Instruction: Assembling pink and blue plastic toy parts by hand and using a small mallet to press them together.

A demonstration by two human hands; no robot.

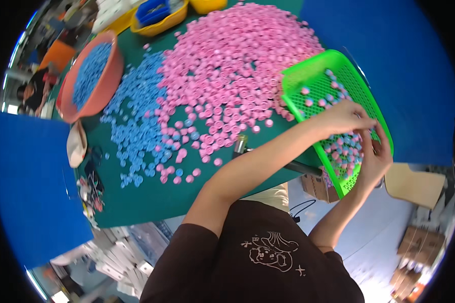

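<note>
My left hand [345,118] and my right hand [376,159] meet at the fingertips above a bright green plastic basket [299,112]. Both hands have their fingers pinched together; whatever is between them is hidden or too small to make out. Inside the basket lie many small pink-and-blue pieces [345,154]. A broad heap of small round pink caps [237,55] spreads over the green table to the left of the basket. Beside it is a looser spread of small blue pieces [136,108], the two mixing where they meet.
A salmon-pink basin [115,68] of blue pieces [92,73] stands at the left. Yellow containers [162,26] sit at the far edge. Under my left forearm is a metal-and-black tool [241,145]. Blue panels [389,50] flank the table [136,204]. A person [33,93] is in the left background.
</note>
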